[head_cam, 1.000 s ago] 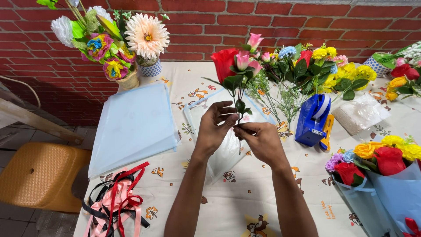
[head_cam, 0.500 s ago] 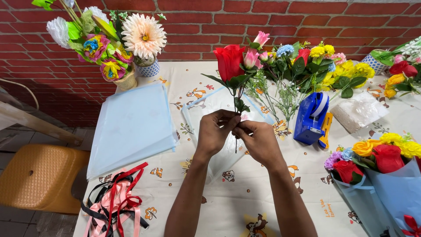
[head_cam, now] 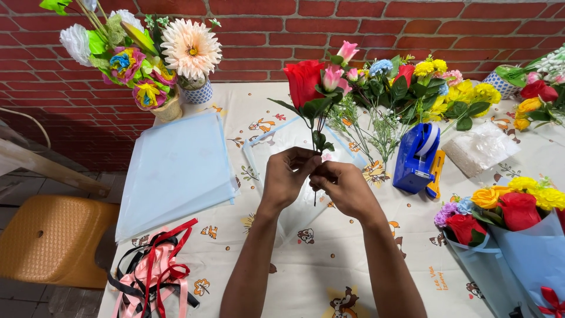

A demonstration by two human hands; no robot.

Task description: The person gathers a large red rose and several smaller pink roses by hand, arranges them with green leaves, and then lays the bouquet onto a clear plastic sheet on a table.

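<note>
We pinch the flower stems point(head_cam: 313, 138) with both hands point(head_cam: 286, 175) point(head_cam: 344, 187), red rose point(head_cam: 302, 82) at twelve o'clock. Keeping them tightly bunched seems wise.

One view only — a head-worn camera looking steeply down and forward over the table point(head_cam: 329, 265), close enough that both forearms fill the lower middle. Beyond the table's far edge rises the brick wall point(head_cam: 365, 29) (faced nearly square-on), and left of the table a yellow stool point(head_cam: 53, 235) shows.

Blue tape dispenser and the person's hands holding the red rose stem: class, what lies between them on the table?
In the head view, only bare patterned tablecloth separates blue tape dispenser from right hand.
</note>
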